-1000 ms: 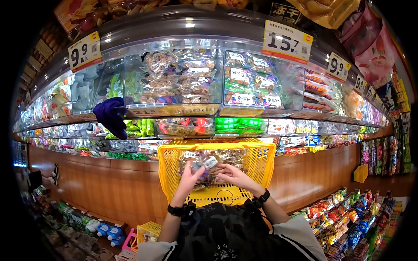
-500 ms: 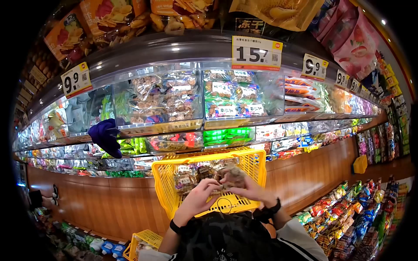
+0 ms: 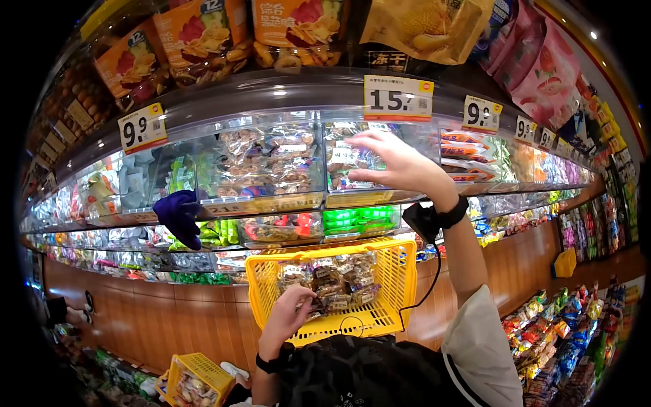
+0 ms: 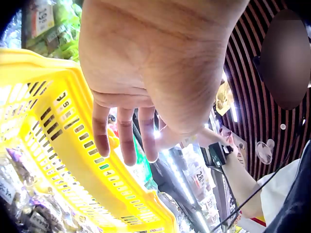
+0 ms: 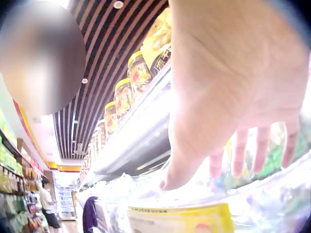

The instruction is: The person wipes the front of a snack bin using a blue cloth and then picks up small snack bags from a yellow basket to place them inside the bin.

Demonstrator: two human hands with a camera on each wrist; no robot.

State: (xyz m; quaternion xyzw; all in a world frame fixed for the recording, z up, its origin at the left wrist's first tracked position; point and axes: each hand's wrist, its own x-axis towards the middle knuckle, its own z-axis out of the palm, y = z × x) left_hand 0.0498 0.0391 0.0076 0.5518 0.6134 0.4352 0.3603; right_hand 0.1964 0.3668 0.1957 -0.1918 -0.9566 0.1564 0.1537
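Observation:
My right hand (image 3: 400,161) reaches over a clear shelf bin of small snack packets (image 3: 344,157) with white labels. In the right wrist view its fingers (image 5: 262,145) stretch down past the bin's front edge, holding nothing. My left hand (image 3: 290,313) hovers at the near left side of a yellow shopping basket (image 3: 401,288). Relaxed fingers (image 4: 127,141) and an empty palm show in the left wrist view, with the basket's slotted wall behind them. Several clear-wrapped brown snack packs (image 3: 339,281) lie inside the basket.
A bin of brown packs (image 3: 268,159) adjoins on the left, with a dark purple cloth (image 3: 178,217) hanging at the shelf edge. Price tags (image 3: 398,100) line the ledge above. A second yellow basket (image 3: 196,380) stands on the floor behind left. A cable (image 3: 434,278) trails from my right wrist.
Both hands were over the basket, handling a snack pack. The right hand has since let go and risen forward to the shelf bin; the left has drawn back to the basket's near left side.

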